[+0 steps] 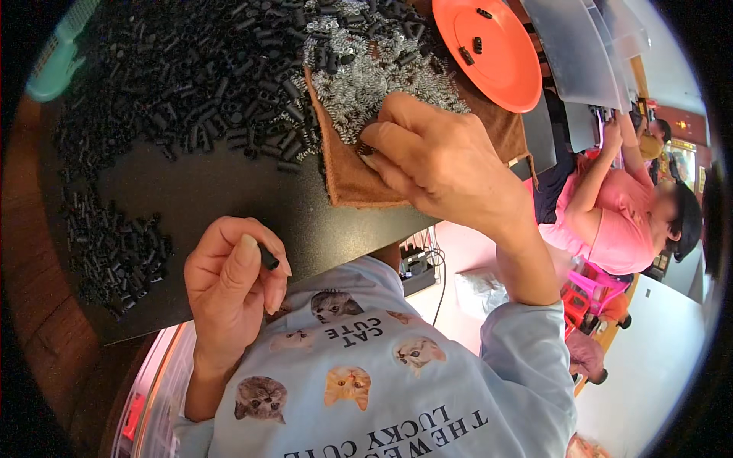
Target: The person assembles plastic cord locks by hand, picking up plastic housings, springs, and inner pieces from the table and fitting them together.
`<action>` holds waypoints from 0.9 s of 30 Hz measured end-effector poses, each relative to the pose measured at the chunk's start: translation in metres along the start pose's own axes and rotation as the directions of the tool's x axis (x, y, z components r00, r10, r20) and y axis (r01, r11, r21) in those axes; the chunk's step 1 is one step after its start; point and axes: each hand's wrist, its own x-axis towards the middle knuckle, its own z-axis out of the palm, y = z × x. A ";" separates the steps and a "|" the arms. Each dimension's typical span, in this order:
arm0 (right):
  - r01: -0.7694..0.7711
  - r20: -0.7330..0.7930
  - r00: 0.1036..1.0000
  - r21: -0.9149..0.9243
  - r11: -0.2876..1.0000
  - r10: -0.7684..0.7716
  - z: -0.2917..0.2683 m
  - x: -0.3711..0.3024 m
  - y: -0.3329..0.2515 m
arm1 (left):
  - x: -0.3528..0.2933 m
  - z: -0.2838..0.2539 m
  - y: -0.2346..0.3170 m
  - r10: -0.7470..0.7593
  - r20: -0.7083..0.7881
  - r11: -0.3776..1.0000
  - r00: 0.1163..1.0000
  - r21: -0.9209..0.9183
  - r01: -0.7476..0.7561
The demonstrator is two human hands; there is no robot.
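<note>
My left hand point(233, 278) is closed around a small black plastic tube point(269, 258), pinched between thumb and fingers near the table's front edge. To the right, my right hand point(447, 156) reaches over a brown cloth point(355, 179), its fingers pressed together at the near edge of a heap of small metal coil springs point(366, 80). Something small and dark shows at those fingertips; what it is I cannot make out. A large spread of black plastic tubes point(206, 84) covers the table left of the springs.
An orange plate point(511, 72) with three black parts stands beyond my right hand. A smaller heap of black pieces point(114, 252) lies at the left of the dark table point(229, 179). A turquoise basket point(57, 69) is far left. A person in pink point(611, 206) sits at the right beside clear bins point(584, 49).
</note>
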 end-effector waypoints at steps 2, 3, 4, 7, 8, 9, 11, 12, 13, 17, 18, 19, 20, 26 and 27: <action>0.022 -0.014 1.000 -0.034 0.999 -0.023 0.006 0.002 0.002 | 0.001 0.001 -0.001 0.004 0.017 1.000 1.000 -0.003 -0.004; 0.045 -0.027 0.999 -0.066 0.997 -0.047 0.008 0.002 0.003 | 0.002 0.002 -0.001 0.003 0.017 1.000 1.000 -0.004 -0.003; 0.047 -0.026 0.998 -0.065 0.997 -0.049 0.008 0.003 0.003 | 0.002 0.002 -0.001 0.002 0.005 1.000 1.000 -0.001 -0.002; 0.075 -0.031 0.997 -0.060 0.995 -0.077 0.006 0.005 0.003 | 0.005 0.002 -0.003 0.007 -0.008 1.000 1.000 -0.014 -0.007; 0.027 -0.031 0.999 -0.033 0.999 -0.028 0.003 0.004 0.002 | 0.006 0.001 -0.003 0.014 -0.007 0.999 1.000 -0.029 -0.014; -0.020 -0.029 0.999 -0.006 1.000 0.020 0.002 0.004 0.003 | 0.007 0.000 -0.003 0.015 -0.013 0.999 1.000 -0.030 -0.016; -0.033 -0.080 0.996 0.061 0.998 0.038 0.006 0.000 0.008 | 0.008 -0.001 -0.003 -0.003 -0.029 0.999 1.000 -0.051 0.002; -0.042 -0.131 0.990 0.128 0.991 0.059 0.008 -0.001 0.010 | 0.009 -0.001 -0.004 -0.003 -0.031 0.999 1.000 -0.051 0.002; -0.037 -0.132 0.990 0.132 0.991 0.054 0.009 0.000 0.008 | 0.009 -0.002 -0.003 -0.010 -0.037 0.997 0.999 -0.080 0.007; 0.159 -0.229 0.972 0.479 0.863 -0.052 0.016 0.008 -0.011 | 0.011 -0.003 -0.003 -0.042 -0.056 0.987 0.998 -0.157 0.033; 0.188 -0.229 0.970 0.525 0.830 -0.075 0.019 0.012 -0.019 | 0.011 -0.004 -0.002 -0.040 -0.064 0.988 0.997 -0.154 0.030; 0.174 -0.222 0.974 0.617 0.768 -0.043 0.018 0.015 -0.030 | 0.012 -0.004 -0.002 -0.051 -0.055 0.986 0.997 -0.160 0.042; 0.178 -0.208 0.977 0.660 0.730 -0.050 0.019 0.018 -0.036 | 0.012 -0.004 -0.001 -0.062 -0.047 0.985 0.997 -0.167 0.053; 0.184 -0.168 0.982 0.790 0.584 -0.082 0.026 0.030 -0.055 | 0.014 -0.001 -0.004 -0.054 -0.093 0.983 0.994 -0.179 0.036; 0.187 -0.209 0.977 0.789 0.585 -0.032 0.030 0.032 -0.061 | 0.014 -0.002 -0.005 -0.053 -0.094 0.983 0.994 -0.179 0.035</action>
